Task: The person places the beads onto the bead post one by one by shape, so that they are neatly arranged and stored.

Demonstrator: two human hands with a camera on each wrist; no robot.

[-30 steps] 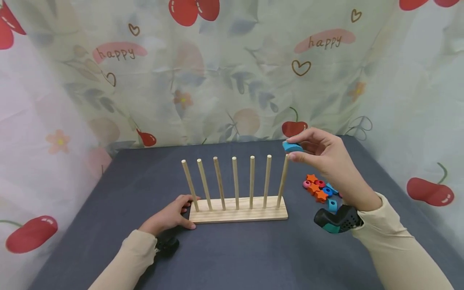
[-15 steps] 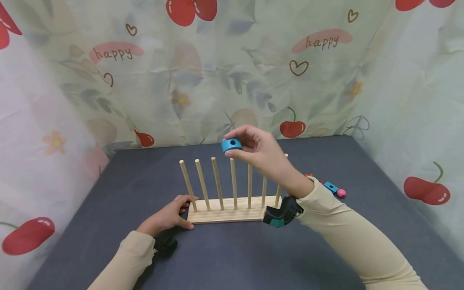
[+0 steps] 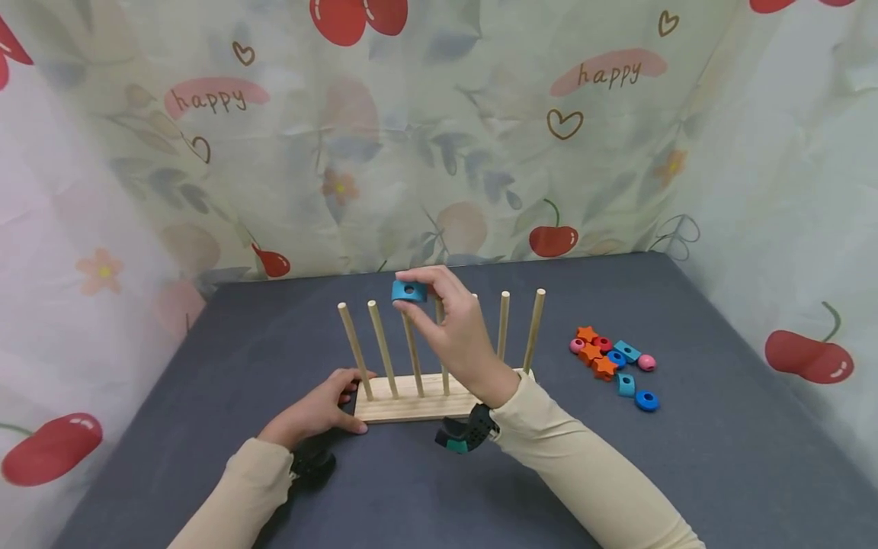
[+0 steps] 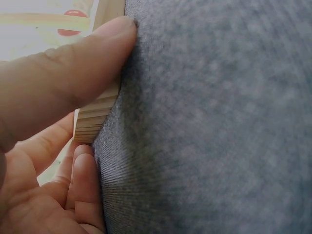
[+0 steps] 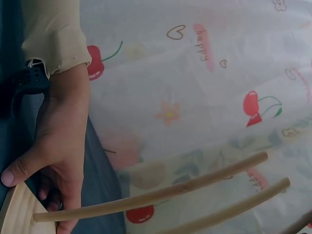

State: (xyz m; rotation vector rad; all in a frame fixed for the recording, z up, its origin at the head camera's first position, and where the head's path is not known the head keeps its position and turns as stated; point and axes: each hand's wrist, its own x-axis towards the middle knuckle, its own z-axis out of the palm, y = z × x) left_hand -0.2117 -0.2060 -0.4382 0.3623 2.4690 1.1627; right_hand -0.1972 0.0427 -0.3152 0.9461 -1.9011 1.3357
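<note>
A wooden peg stand [image 3: 405, 409] with several upright pegs sits on the dark tabletop. My left hand [image 3: 318, 406] grips its left end, the thumb along the near edge and the fingers behind. The left wrist view shows the thumb and fingers at either side of the wooden base [image 4: 95, 119]. Between thumb and fingertips, my right hand [image 3: 458, 335] pinches a blue bead [image 3: 406, 292] with a flat top and a hole. It is raised at the top of the third peg from the left; whether they touch I cannot tell. Part of the stand is hidden behind the right hand.
Right of the stand lie several loose beads: orange stars [image 3: 605, 368], blue rings [image 3: 647, 401], blue blocks [image 3: 626, 385], red and pink round beads [image 3: 647, 363]. A patterned curtain [image 3: 411, 152] stands along the table's back and sides.
My right hand has carried the blue bead leftward from the rightmost peg to the third peg from the left. The left hand has stayed on the stand's end.
</note>
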